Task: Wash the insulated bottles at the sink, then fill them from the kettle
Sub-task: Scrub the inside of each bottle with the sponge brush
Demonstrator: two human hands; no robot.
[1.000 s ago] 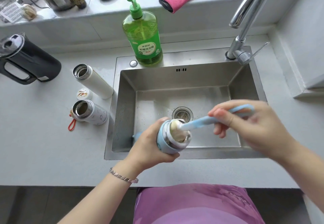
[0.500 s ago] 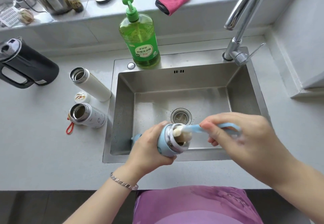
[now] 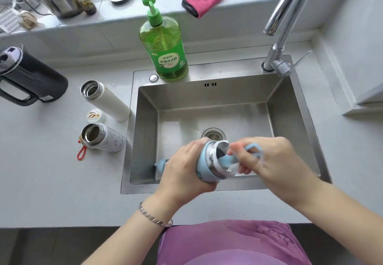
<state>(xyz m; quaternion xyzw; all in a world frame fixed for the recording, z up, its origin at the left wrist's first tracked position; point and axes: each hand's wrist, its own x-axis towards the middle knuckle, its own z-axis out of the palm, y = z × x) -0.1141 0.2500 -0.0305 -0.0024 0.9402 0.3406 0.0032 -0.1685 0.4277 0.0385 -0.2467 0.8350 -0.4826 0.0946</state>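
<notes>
The left hand [image 3: 186, 169] grips the blue bottle [image 3: 204, 162] over the sink's [image 3: 207, 188] near edge. The right hand [image 3: 269, 165] pinches the brush [image 3: 227, 160], whose head is inside. Best to twist it against the walls, bottle held steady.

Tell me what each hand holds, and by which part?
Left hand grips the blue bottle round its body; right hand holds the blue brush by its looped handle, brush head inside the bottle.
</notes>
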